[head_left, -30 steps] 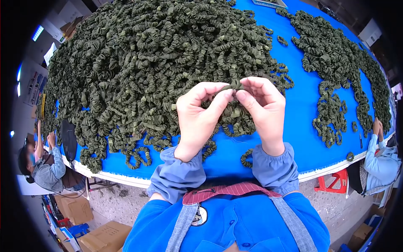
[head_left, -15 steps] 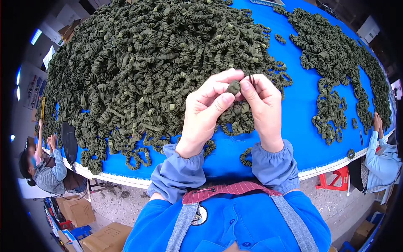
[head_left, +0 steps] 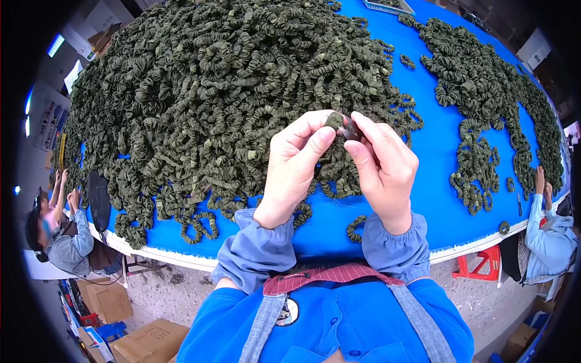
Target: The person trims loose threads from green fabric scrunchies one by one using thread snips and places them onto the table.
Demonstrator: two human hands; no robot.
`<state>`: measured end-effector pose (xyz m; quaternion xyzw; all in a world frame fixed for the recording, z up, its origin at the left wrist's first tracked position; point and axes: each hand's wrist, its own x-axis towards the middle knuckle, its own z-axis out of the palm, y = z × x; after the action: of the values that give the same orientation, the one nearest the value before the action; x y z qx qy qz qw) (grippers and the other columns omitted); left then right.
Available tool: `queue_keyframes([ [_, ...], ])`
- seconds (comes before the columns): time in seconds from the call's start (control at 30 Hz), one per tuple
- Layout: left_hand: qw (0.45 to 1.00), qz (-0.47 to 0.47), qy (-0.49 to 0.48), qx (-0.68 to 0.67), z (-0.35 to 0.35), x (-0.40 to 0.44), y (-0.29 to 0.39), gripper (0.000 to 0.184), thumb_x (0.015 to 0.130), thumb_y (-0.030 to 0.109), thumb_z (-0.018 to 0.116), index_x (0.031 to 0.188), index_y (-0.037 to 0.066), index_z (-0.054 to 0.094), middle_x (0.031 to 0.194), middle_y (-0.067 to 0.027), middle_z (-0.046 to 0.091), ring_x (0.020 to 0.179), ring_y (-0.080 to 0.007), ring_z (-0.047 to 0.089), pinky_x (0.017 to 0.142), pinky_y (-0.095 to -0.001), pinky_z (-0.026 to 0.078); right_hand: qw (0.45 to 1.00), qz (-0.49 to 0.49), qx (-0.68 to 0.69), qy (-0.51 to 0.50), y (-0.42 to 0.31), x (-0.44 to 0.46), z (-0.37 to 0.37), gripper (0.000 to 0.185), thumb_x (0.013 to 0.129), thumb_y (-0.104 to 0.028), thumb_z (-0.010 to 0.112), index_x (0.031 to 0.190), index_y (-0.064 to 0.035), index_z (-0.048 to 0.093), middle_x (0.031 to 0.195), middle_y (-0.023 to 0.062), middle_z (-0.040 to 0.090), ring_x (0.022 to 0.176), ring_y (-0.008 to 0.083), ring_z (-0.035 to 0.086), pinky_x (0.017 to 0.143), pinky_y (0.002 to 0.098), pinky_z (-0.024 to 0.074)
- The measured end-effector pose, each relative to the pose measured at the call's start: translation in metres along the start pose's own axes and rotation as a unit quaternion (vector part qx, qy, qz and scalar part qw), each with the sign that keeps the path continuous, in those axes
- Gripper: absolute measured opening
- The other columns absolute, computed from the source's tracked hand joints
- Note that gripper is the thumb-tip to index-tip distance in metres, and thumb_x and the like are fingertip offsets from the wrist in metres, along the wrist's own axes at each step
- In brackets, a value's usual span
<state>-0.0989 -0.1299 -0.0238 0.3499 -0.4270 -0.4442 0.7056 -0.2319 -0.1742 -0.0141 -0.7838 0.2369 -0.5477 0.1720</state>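
My left hand pinches a dark green scrunchie between thumb and fingertips. Close beside it on the right, my right hand has its fingers closed round a small dark tool with a shiny tip that meets the fabric; most of that tool is hidden by the fingers. Both hands are raised over the near edge of a large pile of dark green scrunchies. Below the wrists, a single scrunchie lies on the blue cloth.
More scrunchies spread over the right side. A tray is at the far edge. People work at the left and right. A red stool and cardboard boxes are on the floor.
My right hand has turned, its fingers now closing over the small tool against the scrunchie. A second ago both hands pinched the scrunchie from either side.
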Motion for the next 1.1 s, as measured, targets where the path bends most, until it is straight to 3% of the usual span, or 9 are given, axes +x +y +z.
queue_keyframes([
  [0.23, 0.998, 0.026, -0.018, 0.055, 0.000, 0.000, -0.003, 0.014, 0.089, 0.005, 0.057, 0.101, 0.000, 0.063, 0.102, -0.0078, 0.063, 0.092, -0.0143, 0.056, 0.083, -0.0249, 0.045, 0.999, 0.033, 0.026, 0.011, -0.003, -0.001, -0.004, 0.029, 0.074, 0.000, 0.069, 0.102, 0.0011, 0.063, 0.083, 0.0075, 0.060, 0.057, 0.0150, 0.049, 0.050, 0.0250, 0.0414],
  [0.4, 0.982, 0.064, -0.014, 0.179, 0.001, -0.003, -0.003, 0.011, 0.087, 0.007, 0.059, 0.096, 0.003, 0.062, 0.102, -0.0076, 0.063, 0.093, -0.0174, 0.056, 0.086, -0.0289, 0.042, 0.996, 0.065, 0.067, 0.015, -0.004, -0.003, -0.008, 0.029, 0.069, 0.006, 0.067, 0.097, 0.0000, 0.065, 0.084, 0.0076, 0.061, 0.058, 0.0144, 0.051, 0.048, 0.0243, 0.0410],
  [0.53, 0.910, 0.181, -0.006, 0.374, 0.005, -0.005, 0.002, 0.009, 0.084, 0.010, 0.061, 0.092, 0.005, 0.061, 0.102, -0.0061, 0.063, 0.092, -0.0194, 0.056, 0.090, -0.0339, 0.036, 0.998, 0.034, 0.039, 0.032, -0.004, -0.004, -0.002, 0.024, 0.071, 0.009, 0.067, 0.093, -0.0001, 0.066, 0.087, 0.0072, 0.063, 0.059, 0.0099, 0.047, 0.049, 0.0203, 0.0379],
  [0.7, 0.857, 0.227, -0.013, 0.463, 0.006, -0.004, 0.010, 0.009, 0.081, 0.011, 0.063, 0.088, 0.008, 0.060, 0.100, -0.0029, 0.063, 0.090, -0.0188, 0.055, 0.093, -0.0379, 0.030, 0.999, -0.021, 0.015, 0.030, 0.001, -0.004, -0.002, 0.034, 0.059, 0.010, 0.064, 0.091, -0.0010, 0.064, 0.084, 0.0071, 0.061, 0.056, 0.0133, 0.050, 0.047, 0.0239, 0.0405],
  [0.87, 0.823, 0.245, -0.013, 0.513, 0.006, -0.004, 0.013, 0.009, 0.079, 0.011, 0.063, 0.087, 0.009, 0.060, 0.098, -0.0006, 0.062, 0.088, -0.0173, 0.053, 0.094, -0.0397, 0.028, 1.000, -0.006, 0.001, 0.012, -0.003, -0.003, -0.004, 0.029, 0.065, 0.012, 0.066, 0.092, -0.0003, 0.066, 0.084, 0.0076, 0.063, 0.060, 0.0113, 0.050, 0.050, 0.0211, 0.0401],
  [1.03, 0.753, 0.265, -0.033, 0.602, 0.005, -0.004, 0.019, 0.009, 0.078, 0.010, 0.063, 0.086, 0.010, 0.059, 0.097, 0.0005, 0.062, 0.088, -0.0172, 0.053, 0.094, -0.0400, 0.027, 1.000, -0.012, -0.018, -0.012, -0.004, -0.002, -0.004, 0.029, 0.063, 0.013, 0.064, 0.088, -0.0009, 0.065, 0.082, 0.0071, 0.062, 0.058, 0.0115, 0.048, 0.049, 0.0214, 0.0382],
  [1.1, 0.751, 0.266, -0.038, 0.603, 0.005, -0.002, 0.018, 0.009, 0.078, 0.010, 0.063, 0.086, 0.010, 0.060, 0.097, 0.0004, 0.062, 0.088, -0.0173, 0.053, 0.094, -0.0398, 0.027, 1.000, -0.004, -0.017, -0.024, -0.002, 0.000, -0.006, 0.028, 0.063, 0.013, 0.063, 0.087, -0.0009, 0.065, 0.081, 0.0067, 0.062, 0.058, 0.0111, 0.047, 0.048, 0.0212, 0.0374],
])
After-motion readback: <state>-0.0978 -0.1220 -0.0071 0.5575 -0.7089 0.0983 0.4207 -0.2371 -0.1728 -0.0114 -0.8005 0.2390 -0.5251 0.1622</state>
